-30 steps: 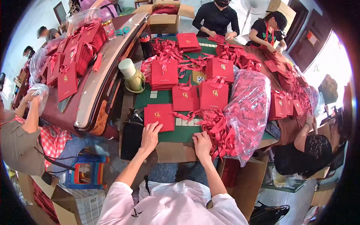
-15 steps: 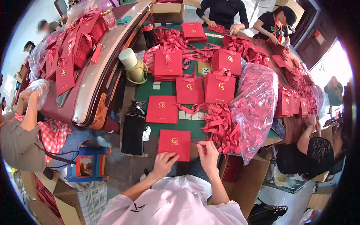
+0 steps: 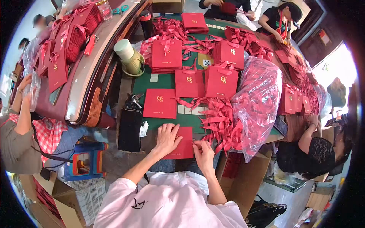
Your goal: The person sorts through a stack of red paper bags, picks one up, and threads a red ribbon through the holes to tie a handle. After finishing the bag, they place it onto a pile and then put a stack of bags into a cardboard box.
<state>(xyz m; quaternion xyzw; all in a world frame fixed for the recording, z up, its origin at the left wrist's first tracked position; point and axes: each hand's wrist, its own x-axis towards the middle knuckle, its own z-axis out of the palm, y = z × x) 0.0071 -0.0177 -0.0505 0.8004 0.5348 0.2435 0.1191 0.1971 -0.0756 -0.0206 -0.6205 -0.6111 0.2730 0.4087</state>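
Note:
A red paper bag with gold lettering lies at the table's near edge, in front of my body. My left hand rests across its left part, fingers stretched out and pressed on it, hiding much of the gold mark. At the bag's right edge my right hand is closed in a pinch; what its fingertips hold is too small to make out. Just beyond lies another flat red bag. To the right of it is a heap of red ribbons.
Stacks of red bags with ribbon handles stand farther back. A clear plastic bag of ribbons bulges on the right. At left are a black pouch and a holder with a pale-lidded cup. An open cardboard box stands below. Co-workers sit around.
My left hand has moved up from the bag's lower edge and spread over its middle. My right hand has shifted slightly left and down, against the bag's edge. The view has shifted a little.

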